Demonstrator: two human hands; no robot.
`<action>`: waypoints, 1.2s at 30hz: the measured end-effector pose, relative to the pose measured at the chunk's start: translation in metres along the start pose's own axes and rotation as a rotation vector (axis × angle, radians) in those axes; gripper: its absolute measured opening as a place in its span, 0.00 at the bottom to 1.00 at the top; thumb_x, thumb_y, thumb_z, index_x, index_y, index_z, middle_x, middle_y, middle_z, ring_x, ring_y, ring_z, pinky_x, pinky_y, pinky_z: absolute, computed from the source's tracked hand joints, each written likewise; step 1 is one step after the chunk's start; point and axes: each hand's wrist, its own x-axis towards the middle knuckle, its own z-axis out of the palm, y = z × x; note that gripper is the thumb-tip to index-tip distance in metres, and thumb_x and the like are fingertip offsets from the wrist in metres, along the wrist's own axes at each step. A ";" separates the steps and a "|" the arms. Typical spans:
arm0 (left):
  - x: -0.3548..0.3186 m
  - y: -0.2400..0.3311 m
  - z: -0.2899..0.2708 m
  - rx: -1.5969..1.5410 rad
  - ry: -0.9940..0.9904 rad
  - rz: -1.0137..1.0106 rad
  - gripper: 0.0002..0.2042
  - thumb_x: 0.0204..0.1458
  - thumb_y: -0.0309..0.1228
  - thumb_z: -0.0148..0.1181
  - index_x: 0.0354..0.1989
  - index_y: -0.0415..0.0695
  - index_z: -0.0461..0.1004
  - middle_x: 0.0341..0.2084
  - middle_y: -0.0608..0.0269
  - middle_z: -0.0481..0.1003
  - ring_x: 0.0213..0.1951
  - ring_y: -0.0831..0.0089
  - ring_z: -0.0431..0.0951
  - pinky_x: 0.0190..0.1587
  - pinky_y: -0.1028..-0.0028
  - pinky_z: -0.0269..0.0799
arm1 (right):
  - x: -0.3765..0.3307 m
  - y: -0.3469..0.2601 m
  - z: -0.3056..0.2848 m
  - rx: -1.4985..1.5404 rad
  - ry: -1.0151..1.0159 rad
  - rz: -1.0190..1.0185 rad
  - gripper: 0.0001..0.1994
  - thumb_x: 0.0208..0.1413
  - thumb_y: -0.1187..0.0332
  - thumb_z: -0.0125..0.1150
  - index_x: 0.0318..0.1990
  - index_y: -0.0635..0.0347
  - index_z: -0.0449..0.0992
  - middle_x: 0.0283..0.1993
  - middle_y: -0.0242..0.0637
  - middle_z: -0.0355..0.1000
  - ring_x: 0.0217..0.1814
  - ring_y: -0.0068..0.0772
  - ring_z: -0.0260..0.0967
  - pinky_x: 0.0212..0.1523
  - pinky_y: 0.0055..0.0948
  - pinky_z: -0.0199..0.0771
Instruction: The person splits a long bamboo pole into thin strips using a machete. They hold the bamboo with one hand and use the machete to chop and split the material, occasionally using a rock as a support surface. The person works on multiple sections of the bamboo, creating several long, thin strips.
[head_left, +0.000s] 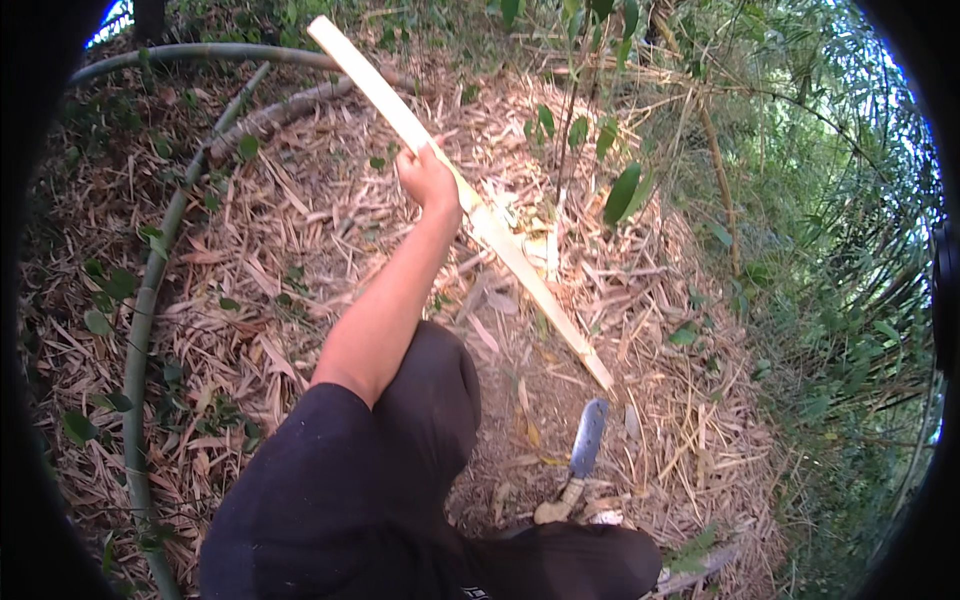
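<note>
My left hand [428,180] is closed around a long pale strip of split bamboo [535,285], a little above its middle. The strip slants from the upper left down to the right, and its lower end narrows near the ground. Just below that end lies a machete [588,440] with a broad blue-grey blade and a light handle, close to my right knee. No part of my right hand shows.
Dry bamboo leaves and chips [290,220] cover the ground. A green bamboo pole [145,340] curves down the left side, and another pole [210,50] lies across the upper left. Leafy thin stems [570,130] stand ahead, with dense greenery [840,270] along the right.
</note>
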 end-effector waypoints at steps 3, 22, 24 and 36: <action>-0.021 0.011 0.029 -0.014 -0.027 -0.171 0.06 0.63 0.28 0.49 0.43 0.39 0.63 0.39 0.54 0.82 0.35 0.73 0.77 0.38 0.72 0.71 | -0.014 0.003 0.029 0.209 0.021 -0.091 0.12 0.61 0.65 0.57 0.51 0.51 0.71 0.46 0.50 0.72 0.40 0.43 0.73 0.43 0.46 0.77; 0.017 -0.015 -0.006 0.017 0.043 -0.121 0.08 0.58 0.25 0.52 0.43 0.39 0.63 0.35 0.52 0.82 0.32 0.69 0.77 0.38 0.69 0.73 | -0.021 -0.011 0.085 0.122 0.394 0.185 0.08 0.63 0.63 0.54 0.36 0.53 0.78 0.40 0.36 0.76 0.33 0.39 0.75 0.30 0.37 0.77; 0.027 -0.020 -0.004 -0.013 0.057 -0.123 0.07 0.59 0.23 0.51 0.43 0.39 0.62 0.36 0.50 0.81 0.31 0.68 0.78 0.35 0.68 0.74 | -0.041 -0.038 0.062 0.422 0.039 0.590 0.12 0.62 0.69 0.53 0.34 0.69 0.80 0.40 0.52 0.78 0.31 0.44 0.78 0.27 0.29 0.77; 0.047 -0.051 -0.022 0.171 0.189 -0.206 0.09 0.58 0.25 0.48 0.45 0.38 0.65 0.31 0.56 0.81 0.34 0.67 0.78 0.42 0.66 0.71 | -0.009 0.043 0.064 0.422 0.071 0.144 0.11 0.66 0.52 0.52 0.31 0.40 0.72 0.34 0.20 0.70 0.33 0.33 0.71 0.31 0.41 0.73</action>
